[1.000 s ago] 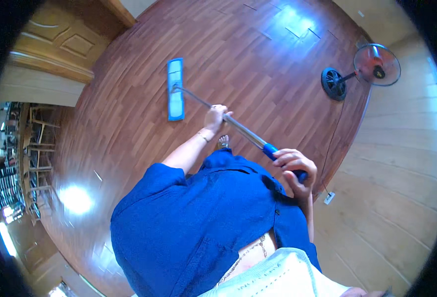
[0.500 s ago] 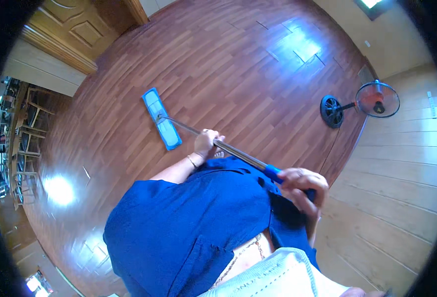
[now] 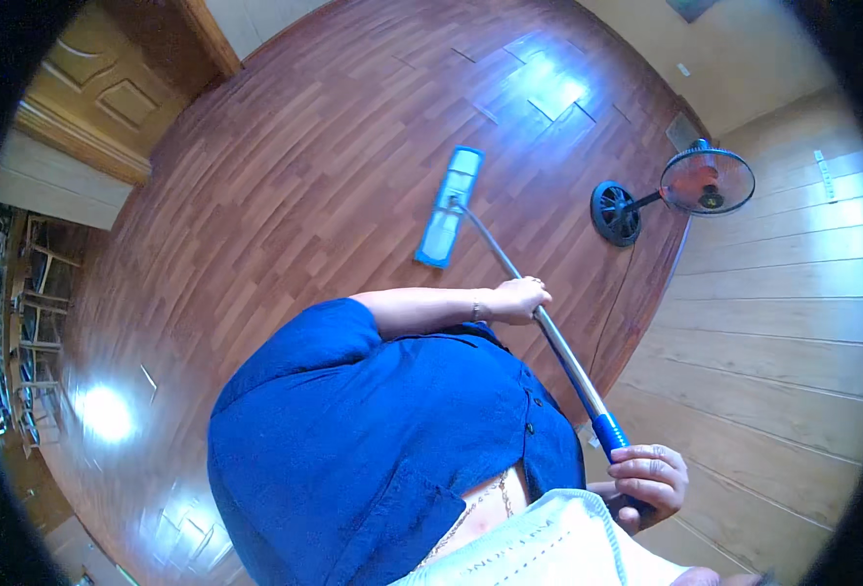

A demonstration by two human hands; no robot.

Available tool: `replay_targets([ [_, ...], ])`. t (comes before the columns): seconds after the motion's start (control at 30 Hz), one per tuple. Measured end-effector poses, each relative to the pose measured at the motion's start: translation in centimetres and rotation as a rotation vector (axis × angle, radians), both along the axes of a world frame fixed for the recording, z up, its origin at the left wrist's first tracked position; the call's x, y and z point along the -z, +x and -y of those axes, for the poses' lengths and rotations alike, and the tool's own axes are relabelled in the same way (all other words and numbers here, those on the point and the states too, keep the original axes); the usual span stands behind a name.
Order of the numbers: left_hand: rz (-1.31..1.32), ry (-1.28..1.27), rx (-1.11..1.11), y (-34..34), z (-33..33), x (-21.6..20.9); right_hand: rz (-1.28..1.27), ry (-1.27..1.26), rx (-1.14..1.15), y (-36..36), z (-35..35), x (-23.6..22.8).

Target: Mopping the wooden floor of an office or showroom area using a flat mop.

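Note:
A flat mop with a light-blue rectangular head [image 3: 440,237] lies against the wood-look floor ahead of me. Its metal pole [image 3: 570,365] runs back toward my right side and ends in a blue grip [image 3: 608,431]. My left hand [image 3: 517,299] is wrapped round the middle of the pole, with that arm crossing in front of my body. At the upper end, my right hand [image 3: 652,479] is closed round the blue grip. The palm side of both hands is hidden.
A standing fan [image 3: 710,184] with a round black base [image 3: 616,214] stands on the right, near the pale plank wall [image 3: 754,342]. Wooden chairs [image 3: 45,303] line the far left. A wooden door [image 3: 109,83] is at the upper left. Light glares off the floor [image 3: 285,195].
The mop head has swept to the right and turned the other way. My left hand has moved right with the pole, while my right hand has come lower and nearer my body.

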State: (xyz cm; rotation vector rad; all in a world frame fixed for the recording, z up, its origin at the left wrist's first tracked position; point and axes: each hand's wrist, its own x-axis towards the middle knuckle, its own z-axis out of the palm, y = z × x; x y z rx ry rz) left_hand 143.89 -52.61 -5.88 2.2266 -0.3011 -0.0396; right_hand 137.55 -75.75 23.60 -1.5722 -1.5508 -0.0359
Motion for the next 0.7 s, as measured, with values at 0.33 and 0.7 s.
replay_targets([
  [0.33,0.272,0.036,0.165,28.8,12.3,11.2,-0.068,0.21,0.369,20.5,8.3,14.2],
  [0.7,-0.186,0.233,-0.368,36.3,5.5,8.1,-0.17,-0.023,-0.084,34.8,4.3,14.5],
])
